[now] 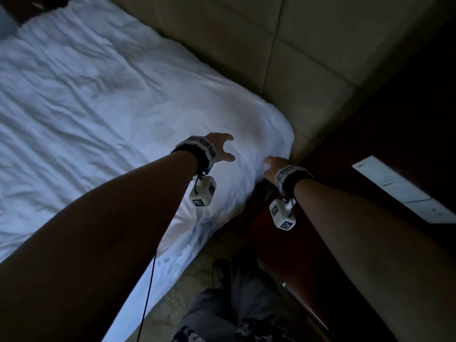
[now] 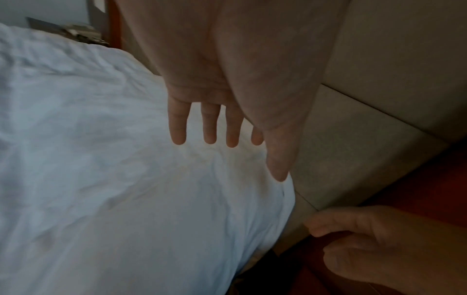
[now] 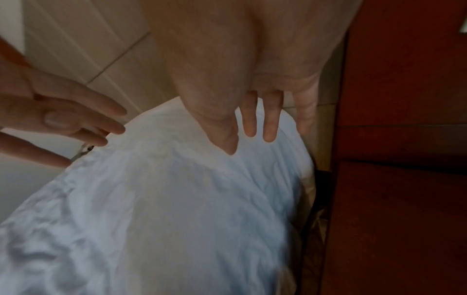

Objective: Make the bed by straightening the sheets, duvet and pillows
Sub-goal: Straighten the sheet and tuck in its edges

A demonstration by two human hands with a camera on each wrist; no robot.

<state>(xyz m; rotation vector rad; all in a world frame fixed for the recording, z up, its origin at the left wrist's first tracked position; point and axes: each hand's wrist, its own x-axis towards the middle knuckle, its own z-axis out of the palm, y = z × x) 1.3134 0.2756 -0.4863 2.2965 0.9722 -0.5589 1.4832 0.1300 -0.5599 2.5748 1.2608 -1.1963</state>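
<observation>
Both hands spread, holding nothing — left hand (image 1: 220,147) above the white duvet (image 1: 103,99), right hand (image 1: 274,166) at its corner beside the headboard (image 1: 283,58).

We stretch both arms forward, side by side. Our left hand (image 1: 220,147) is open, palm facing down, with the fingers (image 2: 178,127) straight and a little spread, the thumb apart. Our right hand (image 1: 274,166) is near it, lower, also open, the fingers (image 3: 249,119) extended and relaxed. Each wrist wears a camera band.
</observation>
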